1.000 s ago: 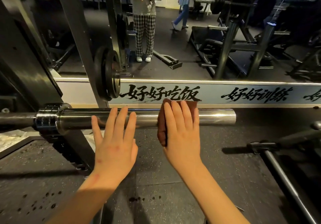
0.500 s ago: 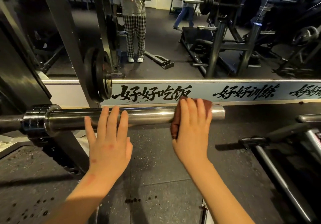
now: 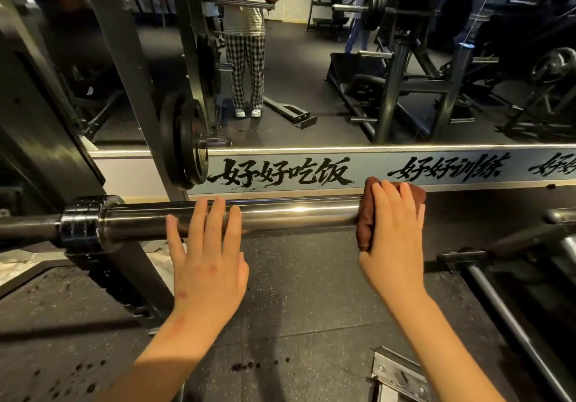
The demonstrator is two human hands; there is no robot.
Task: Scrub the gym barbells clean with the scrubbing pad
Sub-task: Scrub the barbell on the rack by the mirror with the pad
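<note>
**Flat fingers pressing a brown pad onto a chrome bar end**

At nine o'clock, a ribbed steel collar [image 3: 81, 223] is ringing the barbell [image 3: 296, 214]. From there its smooth, round, mirror-bright sleeve is running level towards three o'clock and catching a streak of light. Up at ten o'clock from the collar, a black disc-shaped weight plate [image 3: 184, 149] is hanging on a short peg of the dark rack upright [image 3: 124, 74].

The left hand [image 3: 208, 264] is lying open on the sleeve, its fingers straight and slightly spread, their tips resting over the top of the metal. The right hand [image 3: 393, 245] is sitting at the sleeve's far end at three o'clock. Its fingers are laid flat and close together, pressing the scrubbing pad [image 3: 365, 223] down; its thumb is hidden. The pad is a soft, brown, cloth-like fold, draping over the bar end and bunching at the hand's nine o'clock side.

Behind, at twelve o'clock, a pale banner [image 3: 367, 167] with black brushed characters is running under a mirror. Below, speckled rubber flooring [image 3: 296, 292] is showing a grainy texture.
</note>
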